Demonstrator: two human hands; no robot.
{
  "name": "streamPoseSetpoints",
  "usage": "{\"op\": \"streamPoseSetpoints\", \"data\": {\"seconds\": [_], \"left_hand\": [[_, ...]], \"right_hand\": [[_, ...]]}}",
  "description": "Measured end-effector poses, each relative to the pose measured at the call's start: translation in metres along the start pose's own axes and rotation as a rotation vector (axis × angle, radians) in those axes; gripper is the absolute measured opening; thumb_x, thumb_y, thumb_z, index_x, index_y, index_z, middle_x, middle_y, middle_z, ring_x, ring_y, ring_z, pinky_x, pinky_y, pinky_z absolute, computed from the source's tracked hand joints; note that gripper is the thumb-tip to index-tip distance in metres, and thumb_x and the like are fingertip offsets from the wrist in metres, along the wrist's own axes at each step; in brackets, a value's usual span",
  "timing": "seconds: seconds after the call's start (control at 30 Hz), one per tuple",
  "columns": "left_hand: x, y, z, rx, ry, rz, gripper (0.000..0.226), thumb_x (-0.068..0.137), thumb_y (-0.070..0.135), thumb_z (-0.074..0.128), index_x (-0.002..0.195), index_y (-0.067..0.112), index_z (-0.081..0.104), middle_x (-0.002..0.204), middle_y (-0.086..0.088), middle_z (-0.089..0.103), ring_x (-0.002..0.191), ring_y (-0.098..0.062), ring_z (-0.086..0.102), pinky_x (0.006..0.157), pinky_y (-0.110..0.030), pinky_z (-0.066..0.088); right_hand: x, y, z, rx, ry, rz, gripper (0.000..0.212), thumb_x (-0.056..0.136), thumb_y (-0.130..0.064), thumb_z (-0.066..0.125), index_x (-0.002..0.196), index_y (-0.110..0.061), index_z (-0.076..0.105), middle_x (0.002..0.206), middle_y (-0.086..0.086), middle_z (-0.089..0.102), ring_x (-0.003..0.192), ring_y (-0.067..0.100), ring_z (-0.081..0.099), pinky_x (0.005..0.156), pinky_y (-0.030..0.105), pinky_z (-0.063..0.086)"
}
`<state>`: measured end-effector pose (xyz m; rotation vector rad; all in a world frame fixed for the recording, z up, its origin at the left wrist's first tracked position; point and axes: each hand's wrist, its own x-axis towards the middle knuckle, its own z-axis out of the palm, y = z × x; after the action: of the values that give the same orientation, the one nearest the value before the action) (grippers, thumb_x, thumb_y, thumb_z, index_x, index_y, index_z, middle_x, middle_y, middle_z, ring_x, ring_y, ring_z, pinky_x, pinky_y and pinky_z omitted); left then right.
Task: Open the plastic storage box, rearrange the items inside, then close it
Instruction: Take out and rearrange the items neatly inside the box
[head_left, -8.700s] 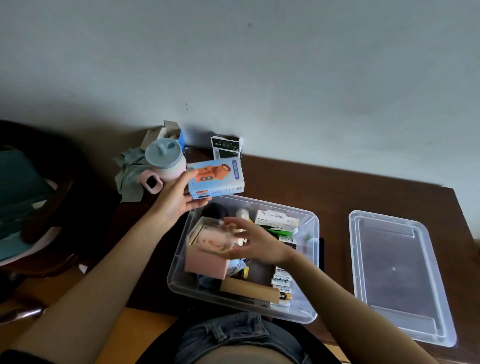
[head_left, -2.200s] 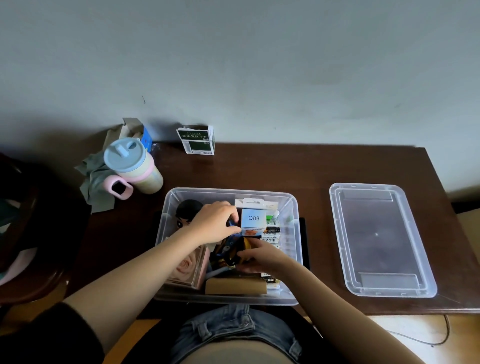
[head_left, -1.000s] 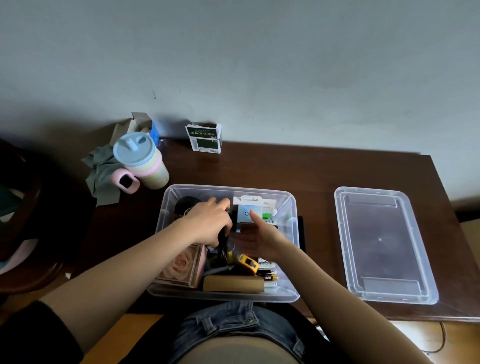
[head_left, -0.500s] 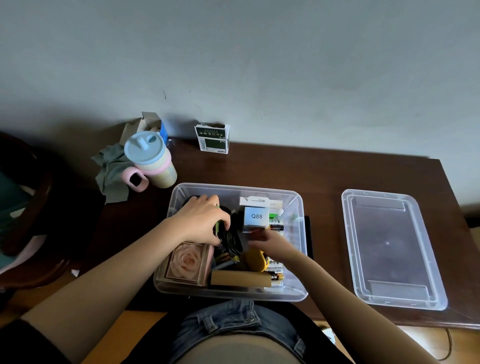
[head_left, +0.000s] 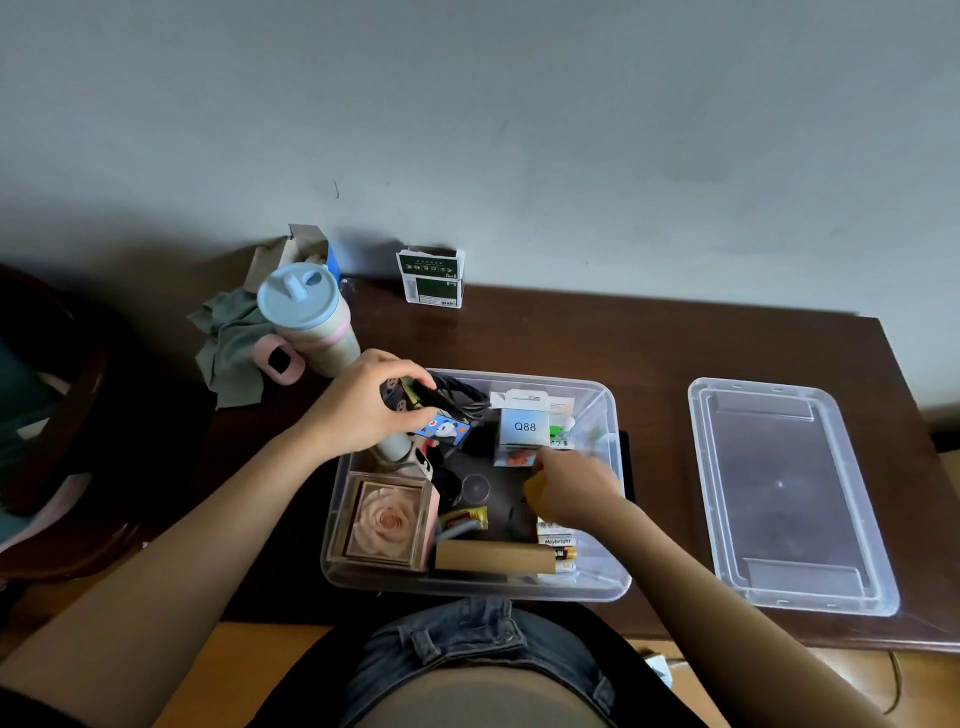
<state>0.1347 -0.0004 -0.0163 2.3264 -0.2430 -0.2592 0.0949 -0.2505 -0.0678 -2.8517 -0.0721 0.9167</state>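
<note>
**Clear plastic box open, mid-rearrange: watch the cables**

Clear storage box sits open at the table's near edge, right in front of you; its lid lies flat on the table to the right, well apart.

Your left hand has fingers curled round a dark bundle of cables and small items at the box's far-left corner. Your right hand is curled over something yellow; the grip is blurred, so I can't tell exactly.

Risks:
- Cable loops could snag neighbours and drag them out as you lift.
- The upright Q88 carton sits just beside your right hand, easy to knock over.
- Anything stacked above the rim will likely stop the lid seating.

Also inside: rose box near-left, brown flat box at the front wall, batteries to its right.
</note>
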Motion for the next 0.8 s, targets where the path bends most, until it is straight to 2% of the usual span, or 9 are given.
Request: {"op": "streamPoseSetpoints", "data": {"seconds": [0.1,0.23,0.33,0.4,0.5,0.57,0.63,0.7,0.8], "left_hand": [[0.000,-0.005,0.003,-0.016,0.003,0.004,0.027,0.070,0.018,0.081,0.095,0.023,0.070,0.104,-0.005,0.057,0.101,-0.009,0.054,0.093,-0.019,0.037],[-0.006,-0.016,0.009,-0.024,-0.002,0.045,0.029,0.069,0.021,0.083,0.091,0.031,0.067,0.104,0.000,0.050,0.101,-0.007,0.052,0.093,-0.009,0.031],[-0.009,-0.024,0.012,-0.059,0.033,0.077,0.031,0.067,0.019,0.085,0.091,0.030,0.067,0.104,-0.001,0.051,0.103,-0.006,0.052,0.095,-0.006,0.030],[-0.011,-0.028,0.012,-0.113,0.079,0.088,0.032,0.067,0.014,0.085,0.090,0.027,0.068,0.103,-0.004,0.055,0.103,-0.009,0.054,0.096,-0.010,0.033],[-0.012,-0.029,0.010,-0.200,0.128,0.080,0.024,0.068,0.025,0.080,0.087,0.030,0.066,0.098,0.003,0.062,0.102,-0.011,0.056,0.093,-0.013,0.037],[-0.013,-0.028,0.007,-0.244,0.132,0.061,0.020,0.068,0.039,0.072,0.086,0.032,0.066,0.096,0.009,0.064,0.102,-0.009,0.055,0.093,-0.017,0.039],[-0.012,-0.029,0.006,-0.262,0.129,0.051,0.022,0.068,0.041,0.070,0.087,0.029,0.067,0.096,0.007,0.066,0.102,-0.011,0.056,0.093,-0.021,0.040],[-0.011,-0.030,0.007,-0.273,0.132,0.043,0.019,0.070,0.033,0.072,0.087,0.027,0.068,0.096,0.004,0.066,0.103,-0.013,0.056,0.094,-0.023,0.040],[-0.011,-0.030,0.008,-0.292,0.136,0.051,0.018,0.070,0.033,0.072,0.087,0.027,0.068,0.095,0.006,0.066,0.102,-0.011,0.056,0.094,-0.022,0.041]], "right_hand": [[-0.003,0.000,-0.003,-0.216,0.078,0.032,0.029,0.089,-0.012,0.054,0.117,-0.013,0.058,0.119,0.007,0.057,0.109,0.026,0.055,0.075,0.032,0.048],[-0.008,-0.007,-0.006,-0.274,0.135,0.021,0.030,0.090,-0.008,0.049,0.119,-0.010,0.059,0.122,0.010,0.050,0.117,0.027,0.044,0.075,0.030,0.044],[-0.014,-0.014,-0.010,-0.194,0.008,0.018,0.013,0.089,-0.018,0.050,0.091,-0.013,0.062,0.098,0.008,0.061,0.091,0.026,0.056,0.061,0.028,0.039],[-0.013,-0.020,-0.009,-0.056,-0.132,-0.042,0.019,0.084,-0.024,0.054,0.073,-0.009,0.060,0.077,0.005,0.059,0.075,0.025,0.057,0.055,0.028,0.040],[-0.009,-0.032,-0.005,0.144,-0.238,-0.149,0.029,0.088,-0.024,0.052,0.088,-0.002,0.070,0.086,0.012,0.068,0.085,0.027,0.062,0.066,0.031,0.044],[-0.004,-0.041,-0.002,0.216,-0.243,-0.206,0.030,0.092,-0.022,0.049,0.098,-0.003,0.071,0.098,0.012,0.070,0.093,0.028,0.064,0.072,0.030,0.046],[0.005,-0.049,0.004,0.329,-0.252,-0.204,0.028,0.092,-0.016,0.047,0.103,0.000,0.068,0.099,0.014,0.070,0.094,0.032,0.065,0.079,0.035,0.051],[0.015,-0.059,0.009,0.539,-0.270,-0.151,0.025,0.093,-0.011,0.047,0.108,0.002,0.063,0.096,0.014,0.067,0.087,0.033,0.064,0.074,0.034,0.052],[0.026,-0.074,0.011,0.866,-0.339,-0.108,0.031,0.094,-0.015,0.054,0.124,-0.008,0.055,0.102,0.005,0.064,0.084,0.016,0.062,0.070,0.024,0.054]]}}
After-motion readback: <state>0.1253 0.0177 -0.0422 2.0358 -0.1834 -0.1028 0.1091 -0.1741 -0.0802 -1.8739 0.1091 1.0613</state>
